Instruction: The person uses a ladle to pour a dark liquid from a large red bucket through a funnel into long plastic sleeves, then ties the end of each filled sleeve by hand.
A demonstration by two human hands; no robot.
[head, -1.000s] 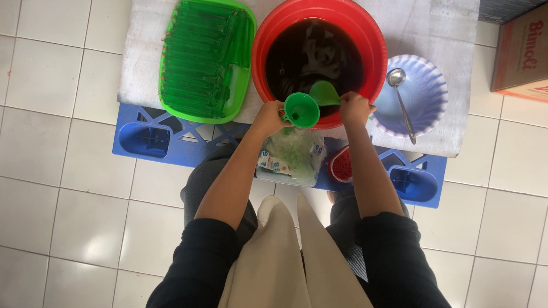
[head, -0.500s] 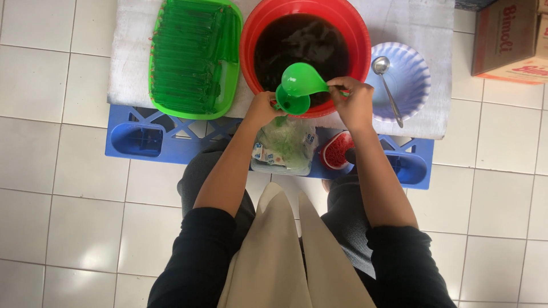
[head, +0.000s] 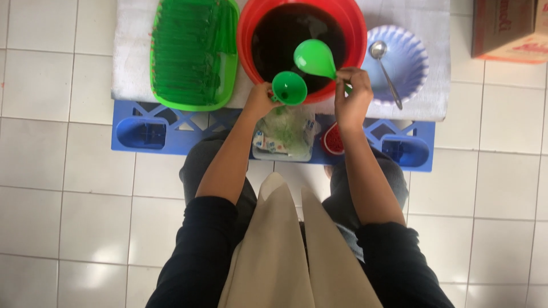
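Observation:
My left hand point(head: 260, 100) grips a small green funnel point(head: 289, 88) just at the near rim of a red basin point(head: 246, 34) full of dark liquid. My right hand point(head: 352, 94) holds a green ladle point(head: 314, 58) by its handle, its bowl over the dark liquid. Under the funnel lies a heap of clear plastic bags point(head: 285, 132) on the blue crate.
A green tray point(head: 193, 54) stacked with filled green tubes sits left of the basin. A pale fluted bowl point(head: 408, 57) with a metal spoon point(head: 385, 71) is on the right. A blue crate point(head: 142, 132) stands under the white board; a cardboard box point(head: 508, 28) at the top right.
The ladle has lifted off the funnel and swung up over the basin. The funnel stays in my left hand at the basin's near rim.

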